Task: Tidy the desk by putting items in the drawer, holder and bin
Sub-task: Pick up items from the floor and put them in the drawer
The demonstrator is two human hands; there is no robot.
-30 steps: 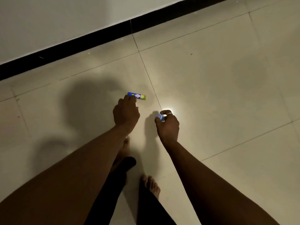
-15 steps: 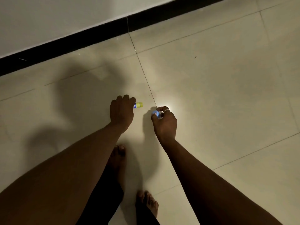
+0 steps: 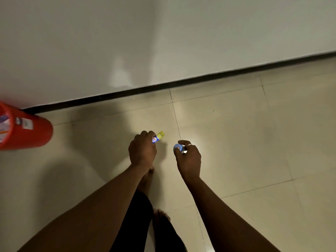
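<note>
- Observed left hand [image 3: 142, 151] over beige tiled floor [image 3: 236, 133], fingers curled round blue cylindrical glue stick with yellow cap [image 3: 158, 136]; capped end protruding past knuckles.
- Observed right hand [image 3: 189, 159] near it, not touching, thumb and fingers pinching small round blue object [image 3: 177, 147]; kind not discernible.
- Noted red plastic bin [image 3: 36, 135] at left frame edge, near black skirting strip [image 3: 200, 77], well apart from both hands; printed label [image 3: 24, 122] on its wall.

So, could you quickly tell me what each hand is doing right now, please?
Left hand: closed, gripping the glue stick.
Right hand: closed, pinching a small blue round item; what it is cannot be told.
</note>
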